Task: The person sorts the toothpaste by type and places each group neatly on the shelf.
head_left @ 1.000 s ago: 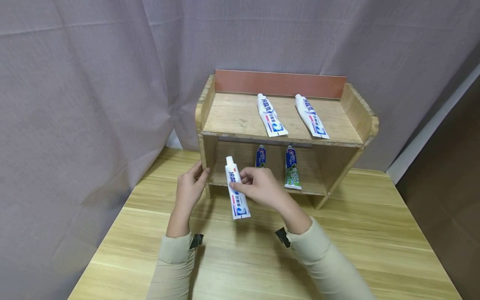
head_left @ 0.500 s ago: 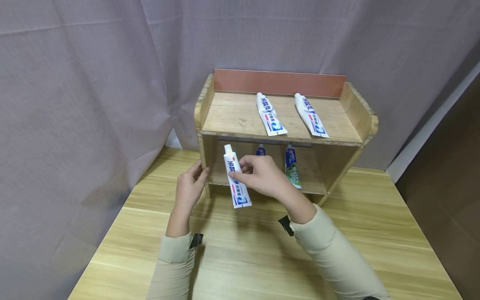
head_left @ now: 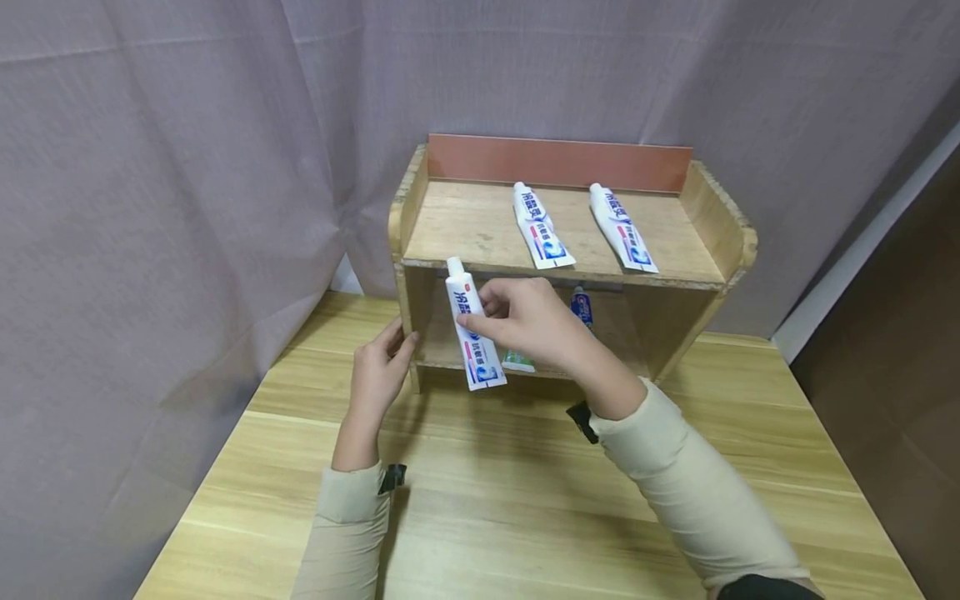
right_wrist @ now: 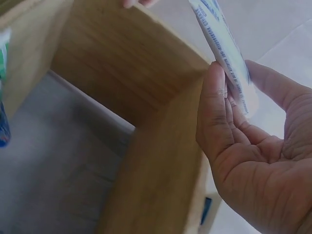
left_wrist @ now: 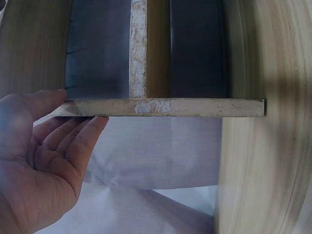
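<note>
In the head view my right hand (head_left: 528,321) pinches a white toothpaste tube (head_left: 480,362) between thumb and fingers, cap up, in front of a wooden shelf (head_left: 465,233). The tube's cap reaches about the height of the upper board's front edge. My left hand (head_left: 378,375) holds the shelf's left side panel; the left wrist view has the thumb on one face of the panel (left_wrist: 195,107) and the fingers on the other. Two similar white tubes, a left one (head_left: 542,225) and a right one (head_left: 622,227), lie on the upper board.
On the lower board are two blue-and-green toothpaste tubes, partly hidden by my right hand: one shows its green end (head_left: 517,361), the other its blue top (head_left: 581,306). A reddish strip (head_left: 558,161) backs the upper board. Grey curtain (head_left: 187,208) hangs behind the wooden table (head_left: 487,517).
My right hand has raised the white toothpaste tube from in front of the lower board toward the upper board's edge, covering more of the lower tubes. The left hand stays on the side panel.
</note>
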The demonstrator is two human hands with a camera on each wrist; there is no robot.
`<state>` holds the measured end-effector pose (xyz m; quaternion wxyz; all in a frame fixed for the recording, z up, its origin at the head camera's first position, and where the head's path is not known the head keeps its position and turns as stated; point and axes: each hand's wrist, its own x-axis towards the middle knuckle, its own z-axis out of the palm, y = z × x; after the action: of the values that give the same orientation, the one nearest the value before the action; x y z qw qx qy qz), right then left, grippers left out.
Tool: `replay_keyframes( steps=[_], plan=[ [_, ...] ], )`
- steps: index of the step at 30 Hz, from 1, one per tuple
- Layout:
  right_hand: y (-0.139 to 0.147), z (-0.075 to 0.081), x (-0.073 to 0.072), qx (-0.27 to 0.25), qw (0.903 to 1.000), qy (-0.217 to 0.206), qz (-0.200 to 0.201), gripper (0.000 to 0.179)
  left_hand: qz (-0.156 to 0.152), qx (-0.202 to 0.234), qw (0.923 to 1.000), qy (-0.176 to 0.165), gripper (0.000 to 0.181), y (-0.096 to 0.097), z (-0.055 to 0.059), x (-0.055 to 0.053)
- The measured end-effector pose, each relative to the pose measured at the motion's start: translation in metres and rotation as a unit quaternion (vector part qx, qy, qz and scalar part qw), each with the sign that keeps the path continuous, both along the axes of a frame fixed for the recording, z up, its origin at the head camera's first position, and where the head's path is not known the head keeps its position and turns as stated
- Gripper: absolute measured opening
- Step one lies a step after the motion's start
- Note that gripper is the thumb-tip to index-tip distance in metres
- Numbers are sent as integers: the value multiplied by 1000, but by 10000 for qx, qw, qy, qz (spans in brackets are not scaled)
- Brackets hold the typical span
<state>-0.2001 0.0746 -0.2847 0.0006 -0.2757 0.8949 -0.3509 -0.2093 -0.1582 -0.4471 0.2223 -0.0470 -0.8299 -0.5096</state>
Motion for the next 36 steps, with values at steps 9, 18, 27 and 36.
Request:
replay_keyframes(
  steps=[9,18,27,36],
  plan=[
    [1,24,-8,136,9996,172,-155,29,-42,16,10000,-50,41,0,1,1],
    [-3,40,-15,132,9995,278,-29,28,-69,17,9999,-111,43,0,0,1],
    [-5,59,-21,149,9992,370,-61,28,-82,61,9999,-89,42,0,1,1],
    [-7,69,-32,-240,9997,-24,-92,28,-110,26,9999,-106,42,0,2,0]
  ],
)
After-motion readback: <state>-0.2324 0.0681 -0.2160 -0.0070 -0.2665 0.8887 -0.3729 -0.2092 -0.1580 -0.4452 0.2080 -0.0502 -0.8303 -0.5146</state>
